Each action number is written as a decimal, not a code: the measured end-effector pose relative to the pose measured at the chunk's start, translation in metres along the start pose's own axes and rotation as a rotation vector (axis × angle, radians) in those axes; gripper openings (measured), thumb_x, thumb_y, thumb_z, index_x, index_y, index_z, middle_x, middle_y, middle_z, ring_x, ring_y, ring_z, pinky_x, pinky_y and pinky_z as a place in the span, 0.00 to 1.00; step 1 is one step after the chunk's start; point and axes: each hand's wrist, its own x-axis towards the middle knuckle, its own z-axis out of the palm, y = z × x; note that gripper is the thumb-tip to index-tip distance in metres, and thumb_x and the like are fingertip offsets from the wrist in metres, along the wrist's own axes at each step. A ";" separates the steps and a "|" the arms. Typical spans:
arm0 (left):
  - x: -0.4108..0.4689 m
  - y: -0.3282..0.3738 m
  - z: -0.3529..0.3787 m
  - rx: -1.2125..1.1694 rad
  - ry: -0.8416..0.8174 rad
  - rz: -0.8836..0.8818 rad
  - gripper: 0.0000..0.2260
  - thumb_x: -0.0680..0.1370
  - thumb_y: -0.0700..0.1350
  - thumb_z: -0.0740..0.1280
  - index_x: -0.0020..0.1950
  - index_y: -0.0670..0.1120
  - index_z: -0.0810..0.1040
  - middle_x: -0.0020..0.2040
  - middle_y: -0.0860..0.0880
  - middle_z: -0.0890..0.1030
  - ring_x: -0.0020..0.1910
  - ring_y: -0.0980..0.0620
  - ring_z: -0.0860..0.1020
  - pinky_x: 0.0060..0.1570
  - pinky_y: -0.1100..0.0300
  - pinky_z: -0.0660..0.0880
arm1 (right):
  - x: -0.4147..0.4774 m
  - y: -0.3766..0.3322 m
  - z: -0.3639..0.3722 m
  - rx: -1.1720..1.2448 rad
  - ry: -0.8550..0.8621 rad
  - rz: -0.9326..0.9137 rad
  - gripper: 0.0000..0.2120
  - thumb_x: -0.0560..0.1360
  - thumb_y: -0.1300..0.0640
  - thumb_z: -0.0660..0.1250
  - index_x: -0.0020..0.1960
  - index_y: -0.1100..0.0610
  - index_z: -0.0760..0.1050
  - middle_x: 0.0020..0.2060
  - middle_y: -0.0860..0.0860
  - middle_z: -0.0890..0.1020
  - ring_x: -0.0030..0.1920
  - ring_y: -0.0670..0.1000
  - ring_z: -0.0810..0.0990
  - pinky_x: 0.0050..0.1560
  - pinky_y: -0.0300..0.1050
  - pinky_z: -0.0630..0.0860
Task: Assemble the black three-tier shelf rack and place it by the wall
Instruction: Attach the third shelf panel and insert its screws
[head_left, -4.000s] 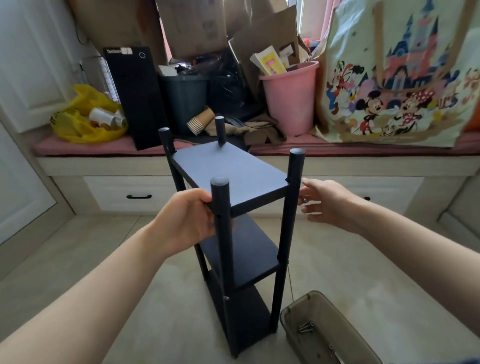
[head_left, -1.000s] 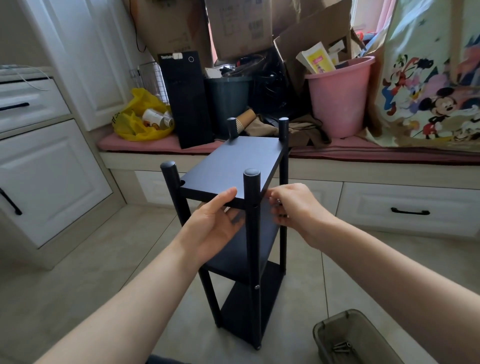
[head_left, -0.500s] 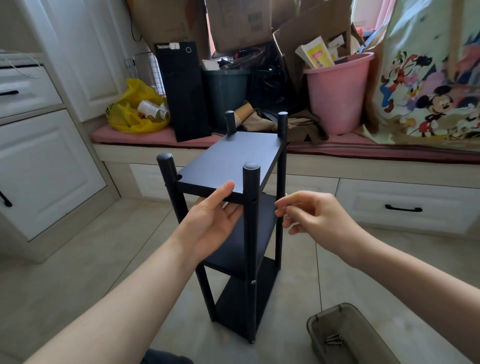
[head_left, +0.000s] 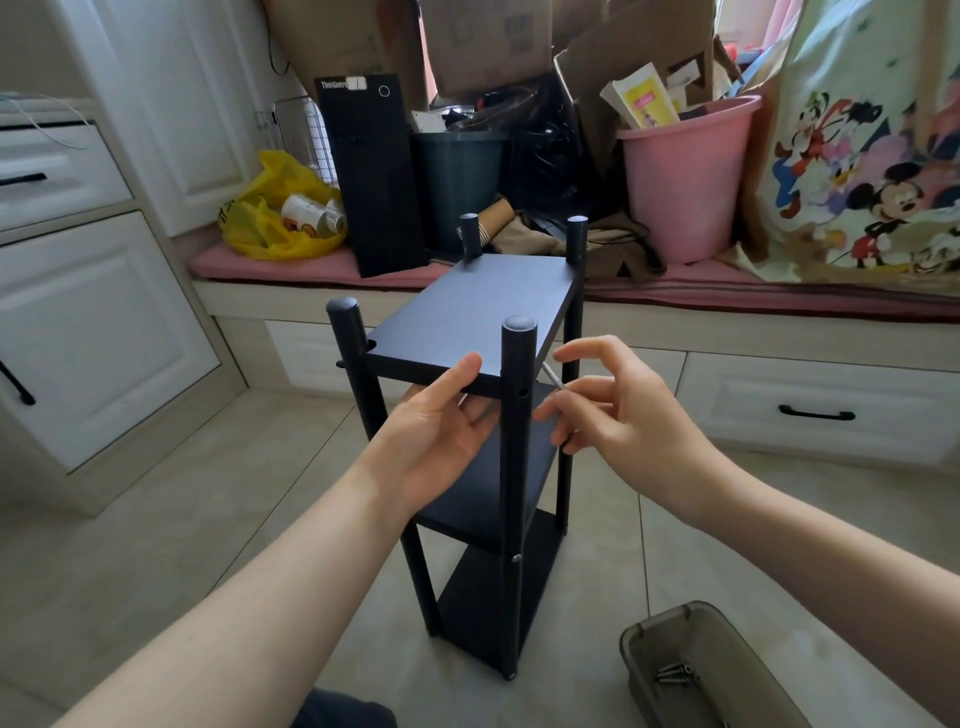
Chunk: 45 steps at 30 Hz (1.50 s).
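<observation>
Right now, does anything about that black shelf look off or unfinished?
Yes. The top shelf isn't fully fastened: the near post shows an empty screw hole beside it, though the joint below has its screw. The right hand pinches a loose screw.

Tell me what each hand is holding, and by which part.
The right hand pinches a screw by its lower end. The left hand holds the top shelf by its front edge, thumb on the edge, fingers beneath.
</observation>
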 end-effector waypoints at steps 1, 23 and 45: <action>0.000 0.000 0.001 0.007 -0.009 0.002 0.13 0.78 0.44 0.72 0.60 0.40 0.81 0.62 0.40 0.83 0.63 0.43 0.81 0.59 0.53 0.79 | 0.000 0.000 0.001 -0.029 0.016 -0.018 0.14 0.81 0.66 0.62 0.59 0.49 0.70 0.41 0.50 0.86 0.36 0.50 0.82 0.40 0.42 0.80; 0.003 -0.004 0.000 0.080 0.026 0.056 0.13 0.79 0.46 0.70 0.60 0.40 0.77 0.54 0.41 0.85 0.58 0.44 0.83 0.56 0.53 0.79 | -0.029 -0.017 0.007 -0.238 -0.006 -0.144 0.08 0.80 0.63 0.63 0.49 0.50 0.69 0.40 0.41 0.84 0.38 0.57 0.78 0.44 0.53 0.76; 0.002 -0.003 0.004 0.057 0.039 0.034 0.16 0.77 0.48 0.73 0.62 0.42 0.80 0.61 0.41 0.83 0.59 0.45 0.83 0.54 0.56 0.80 | -0.011 -0.017 0.020 -0.168 0.194 -0.114 0.05 0.73 0.60 0.75 0.42 0.54 0.79 0.36 0.44 0.84 0.40 0.44 0.82 0.41 0.34 0.74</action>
